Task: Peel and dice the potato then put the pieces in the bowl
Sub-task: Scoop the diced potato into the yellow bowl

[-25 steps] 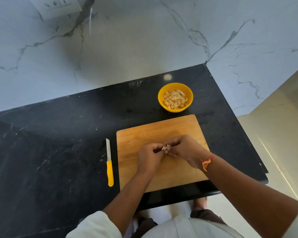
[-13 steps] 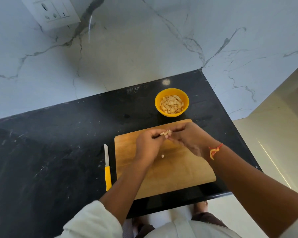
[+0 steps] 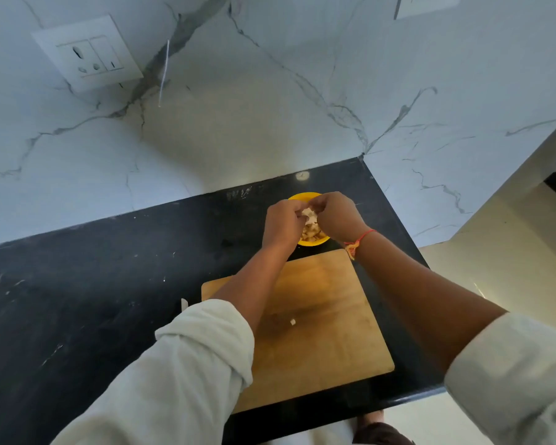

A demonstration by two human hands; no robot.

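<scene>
Both hands are together over the yellow bowl [image 3: 313, 241] at the back of the black counter. My left hand [image 3: 281, 223] and my right hand [image 3: 336, 216] cup a small heap of pale potato pieces [image 3: 309, 214] between their curled fingers. More diced potato [image 3: 312, 233] lies in the bowl below, mostly hidden by the hands. One small potato piece [image 3: 292, 322] lies alone on the wooden cutting board [image 3: 328, 332].
The knife's blade tip [image 3: 184, 304] shows just left of the board; my left sleeve hides its other parts. The counter [image 3: 93, 284] ends at a marble wall behind and a drop to the floor on the right. A wall socket [image 3: 89, 57] is up left.
Both hands have lifted the potato pieces off the board and carried them forward to above the bowl. One piece dropped and stays on the board.
</scene>
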